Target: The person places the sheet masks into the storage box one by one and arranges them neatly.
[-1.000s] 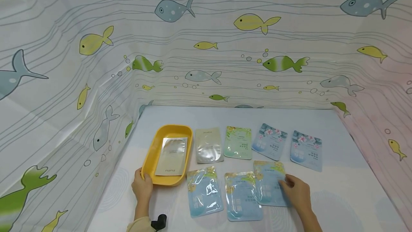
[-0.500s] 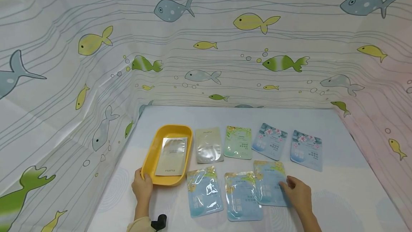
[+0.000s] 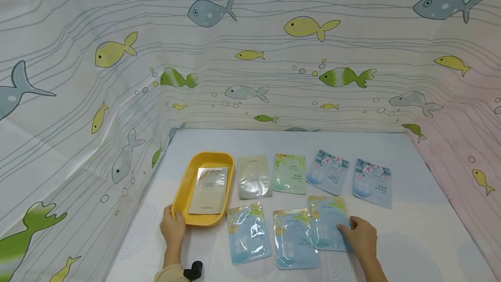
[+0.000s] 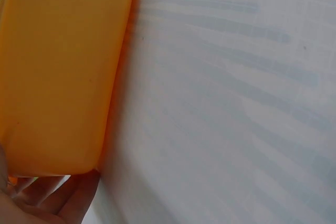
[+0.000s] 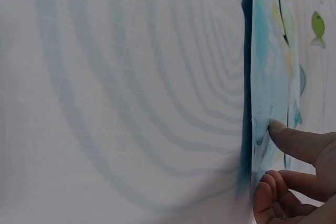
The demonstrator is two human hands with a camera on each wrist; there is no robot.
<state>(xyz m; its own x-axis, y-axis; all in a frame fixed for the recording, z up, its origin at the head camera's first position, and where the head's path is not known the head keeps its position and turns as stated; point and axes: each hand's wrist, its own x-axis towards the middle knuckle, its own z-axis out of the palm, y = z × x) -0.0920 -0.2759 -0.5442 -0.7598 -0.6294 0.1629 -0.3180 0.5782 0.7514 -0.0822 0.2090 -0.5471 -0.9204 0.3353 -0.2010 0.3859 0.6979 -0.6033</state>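
My left hand (image 3: 172,228) grips the near left corner of a yellow plastic tray (image 3: 178,197); in the left wrist view its fingers (image 4: 79,195) curl at the tray's lower end. Flat inside the tray lies a beige face mask sachet (image 3: 208,190). At the front right, my right hand (image 3: 362,235) holds the right edge of a blue face mask sachet (image 3: 328,221), the thumb on its face. The right wrist view shows the other fingers (image 5: 268,187) curled by the edge of this blue sachet (image 5: 268,66). Its left side overlaps a second blue sachet (image 3: 294,240).
Another blue sachet (image 3: 249,234) lies at the front, near the tray. Behind are a beige sachet (image 3: 253,177), a green one (image 3: 289,173) and two flowered blue ones (image 3: 328,172). A fish-patterned sheet (image 3: 274,68) encloses the table (image 3: 422,212) at back and sides.
My right thumb has slid slightly left and down across the blue sachet. The left hand, the tray and the other sachets look unmoved.
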